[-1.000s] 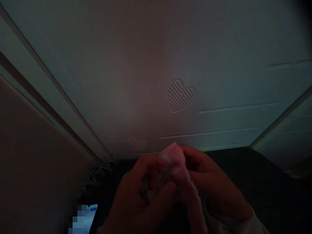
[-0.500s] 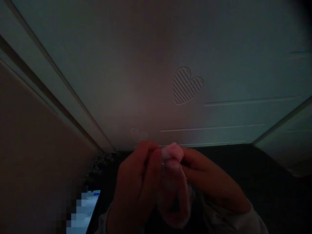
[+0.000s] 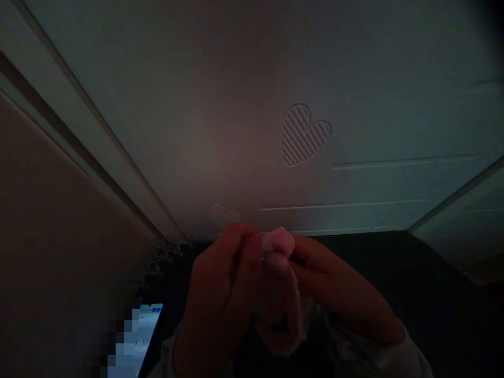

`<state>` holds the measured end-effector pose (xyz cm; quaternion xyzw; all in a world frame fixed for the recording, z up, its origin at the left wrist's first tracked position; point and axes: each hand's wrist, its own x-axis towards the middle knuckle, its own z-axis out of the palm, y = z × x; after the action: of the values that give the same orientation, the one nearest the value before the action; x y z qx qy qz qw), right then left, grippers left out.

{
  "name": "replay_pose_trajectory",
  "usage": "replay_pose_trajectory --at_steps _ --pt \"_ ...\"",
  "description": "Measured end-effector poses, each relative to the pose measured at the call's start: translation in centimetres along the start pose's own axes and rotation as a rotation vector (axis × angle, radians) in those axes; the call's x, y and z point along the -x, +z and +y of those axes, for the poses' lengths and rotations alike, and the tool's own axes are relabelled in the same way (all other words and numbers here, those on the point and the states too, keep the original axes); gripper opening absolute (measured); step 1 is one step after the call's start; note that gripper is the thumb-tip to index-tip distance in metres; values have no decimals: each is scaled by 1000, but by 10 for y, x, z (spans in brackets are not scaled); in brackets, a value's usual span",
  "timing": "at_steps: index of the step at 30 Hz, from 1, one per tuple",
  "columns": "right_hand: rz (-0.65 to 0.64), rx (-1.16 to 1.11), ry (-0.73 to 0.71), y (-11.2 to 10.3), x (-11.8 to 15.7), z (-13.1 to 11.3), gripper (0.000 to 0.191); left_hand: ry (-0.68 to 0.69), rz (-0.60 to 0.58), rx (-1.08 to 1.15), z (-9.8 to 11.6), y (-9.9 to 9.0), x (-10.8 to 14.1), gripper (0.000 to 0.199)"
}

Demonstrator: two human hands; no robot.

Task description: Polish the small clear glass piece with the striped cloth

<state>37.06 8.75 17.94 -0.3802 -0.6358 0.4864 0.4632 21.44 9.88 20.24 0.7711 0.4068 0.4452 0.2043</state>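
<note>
A soft, fuzzy pink fabric loop (image 3: 293, 310) hangs between my hands, its top bunched into a rounded knot. My left hand (image 3: 224, 289) is closed at the loop's left side, thumb and forefinger pinched together at its upper edge. A small shiny piece (image 3: 263, 258) shows by the left thumb, too dim to identify. My right hand (image 3: 331, 278) grips the bunched pink fabric from the right, with its fingertips hidden behind the cloth. The lower end of the loop dangles free below both hands.
A pale panel (image 3: 220, 131) with grooved hearts and lines rises in front. A lit phone-like screen (image 3: 147, 336), partly pixelated, lies at lower left. Small pale curled pieces (image 3: 161, 257) cluster by the left wall (image 3: 47, 220). The dark surface (image 3: 394, 273) spreads below. Lighting is dim.
The loop's lower end has swung slightly up and to the left. Both hands keep their hold and have barely moved.
</note>
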Motion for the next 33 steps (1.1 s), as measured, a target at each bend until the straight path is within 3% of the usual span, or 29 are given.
replay_pose_trajectory --at_steps 5,10,14,18,26,33 --pt "64 -39 -5 3 1 -3 14 -45 8 52 0 2 1 19" --pt "202 -63 2 1 1 3 12 -177 122 183 -2 8 1 26" --pt "305 -52 -83 -6 1 7 12 -232 166 131 -2 8 -2 38" --pt "333 -35 -131 -10 1 10 19 -281 199 124 1 5 -4 30" --pt "349 -46 -135 -11 2 8 12 -165 251 -9 -1 3 -1 16" --pt "232 -150 -85 -3 5 1 23 -45 260 -76 0 6 -1 22"
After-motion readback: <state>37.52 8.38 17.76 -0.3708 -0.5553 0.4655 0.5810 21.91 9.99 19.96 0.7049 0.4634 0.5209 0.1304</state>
